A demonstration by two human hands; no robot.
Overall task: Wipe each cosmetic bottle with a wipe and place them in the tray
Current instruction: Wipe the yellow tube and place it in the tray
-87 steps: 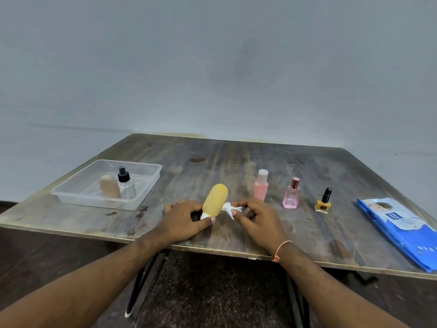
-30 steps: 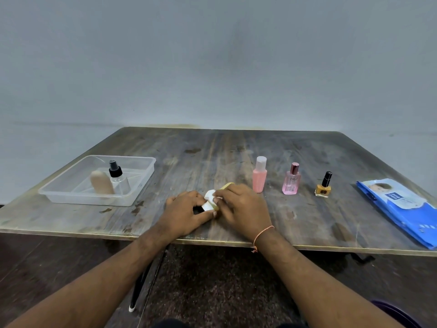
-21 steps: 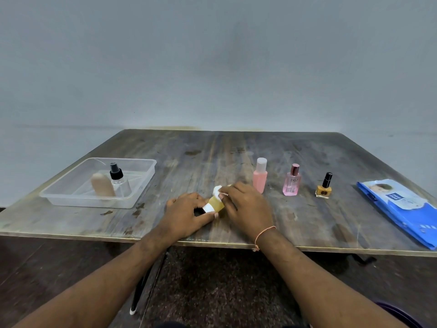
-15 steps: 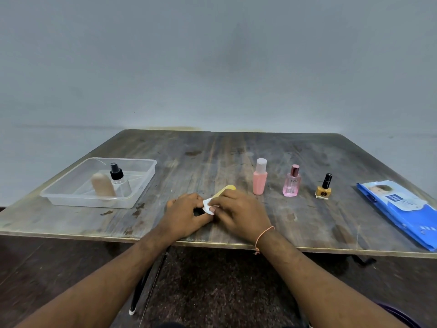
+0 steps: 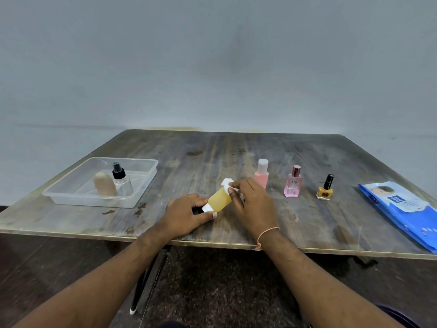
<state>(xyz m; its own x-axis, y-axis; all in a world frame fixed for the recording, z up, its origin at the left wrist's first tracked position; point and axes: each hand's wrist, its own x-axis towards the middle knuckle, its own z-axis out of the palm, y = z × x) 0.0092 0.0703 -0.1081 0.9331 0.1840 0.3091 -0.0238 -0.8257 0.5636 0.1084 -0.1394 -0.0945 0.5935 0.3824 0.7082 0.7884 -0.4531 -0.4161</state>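
Observation:
My left hand (image 5: 186, 215) grips the cap end of a yellow bottle (image 5: 218, 201), which lies tilted over the table near the front edge. My right hand (image 5: 254, 203) pinches a white wipe (image 5: 227, 183) against the bottle's far end. Standing in a row to the right are a pink bottle (image 5: 261, 177) with a white cap, a pink perfume bottle (image 5: 293, 183) and a yellow nail polish (image 5: 325, 191). The clear plastic tray (image 5: 142, 185) at the left holds a beige bottle (image 5: 104, 185) and a clear spray bottle (image 5: 121, 182).
A blue pack of wipes (image 5: 402, 209) lies at the right edge of the worn wooden table (image 5: 212, 152). A grey wall stands behind the table. Dark floor and table legs show below the front edge.
My right hand has slid the wipe from the bottle's cap end up to its far end, uncovering the yellow body. My left hand keeps its hold at the cap.

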